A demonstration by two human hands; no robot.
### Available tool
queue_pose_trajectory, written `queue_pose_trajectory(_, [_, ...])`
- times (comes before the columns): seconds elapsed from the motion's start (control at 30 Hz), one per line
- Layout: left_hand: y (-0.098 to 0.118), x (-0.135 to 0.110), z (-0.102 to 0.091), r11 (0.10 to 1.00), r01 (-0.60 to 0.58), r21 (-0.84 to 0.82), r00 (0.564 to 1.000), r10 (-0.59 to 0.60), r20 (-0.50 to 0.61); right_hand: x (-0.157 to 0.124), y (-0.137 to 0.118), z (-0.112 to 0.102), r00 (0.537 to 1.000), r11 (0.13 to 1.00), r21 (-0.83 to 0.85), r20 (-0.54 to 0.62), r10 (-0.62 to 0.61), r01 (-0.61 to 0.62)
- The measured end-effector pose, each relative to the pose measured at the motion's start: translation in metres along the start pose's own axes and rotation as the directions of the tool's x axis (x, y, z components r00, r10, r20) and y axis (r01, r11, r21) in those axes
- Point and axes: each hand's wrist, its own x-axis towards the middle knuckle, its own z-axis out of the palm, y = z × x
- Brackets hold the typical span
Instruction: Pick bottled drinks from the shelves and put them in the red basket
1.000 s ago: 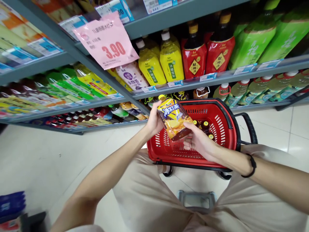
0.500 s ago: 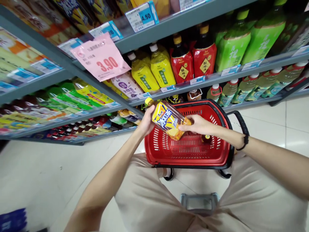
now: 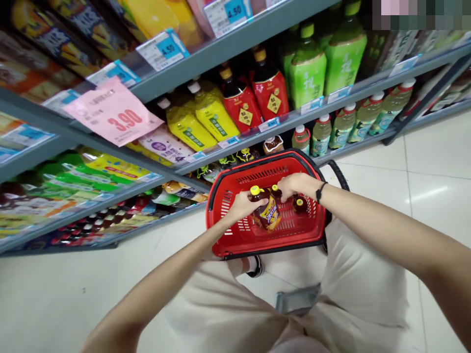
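Observation:
A red shopping basket (image 3: 228, 193) stands on the floor in front of my knees, below a drinks shelf. My left hand (image 3: 241, 205) is closed round the neck of a brown iced-tea bottle (image 3: 268, 214) with a yellow cap and yellow label, which stands upright inside the basket. My right hand (image 3: 294, 185) curls over the top of a second yellow-capped bottle (image 3: 275, 189) just behind it. A third capped bottle (image 3: 300, 203) sits in the basket to the right, under my right wrist.
Grey shelves (image 3: 235, 41) hold yellow, red and green drink bottles, with a pink 3.90 price card (image 3: 112, 116) hanging at the left. A black basket handle (image 3: 338, 171) sticks out at the right. Pale floor tiles (image 3: 434, 186) spread to the right.
The iced-tea bottle went from being held tilted above the basket in both hands to standing inside it. My right hand shifted onto another bottle top. The camera view swung right.

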Motion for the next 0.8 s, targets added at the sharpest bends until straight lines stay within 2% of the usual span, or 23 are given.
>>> queue_pose_trajectory(0.17, [-0.03,0.035,0.045,0.967,0.117,0.228,0.99,-0.131,0.046,0.001,-0.007,-0.009,0.997,0.994,-0.07,0.001,0.079,-0.079])
queue_pose_trajectory(0.3, [-0.044,0.059,0.079,0.926,0.203,0.318,0.977,-0.215,0.002,-0.011,-0.016,-0.015,0.993,0.984,-0.145,0.042,0.112,-0.104])
queue_pose_trajectory(0.43, [-0.05,0.078,0.112,0.869,0.321,0.377,0.944,-0.327,-0.05,-0.021,-0.023,-0.023,0.99,0.97,-0.212,0.044,0.132,-0.12])
queue_pose_trajectory(0.6, [-0.046,0.092,0.154,0.855,0.357,0.376,0.93,-0.364,-0.055,-0.027,-0.034,-0.033,0.983,0.937,-0.336,0.115,0.144,-0.097])
queue_pose_trajectory(0.7, [-0.046,0.094,0.169,0.844,0.38,0.378,0.919,-0.39,-0.051,-0.027,-0.04,-0.037,0.967,0.897,-0.44,0.204,0.151,-0.047])
queue_pose_trajectory(0.8, [-0.049,0.091,0.173,0.851,0.397,0.343,0.913,-0.406,-0.049,-0.027,-0.046,-0.037,0.951,0.848,-0.529,0.273,0.148,0.02])
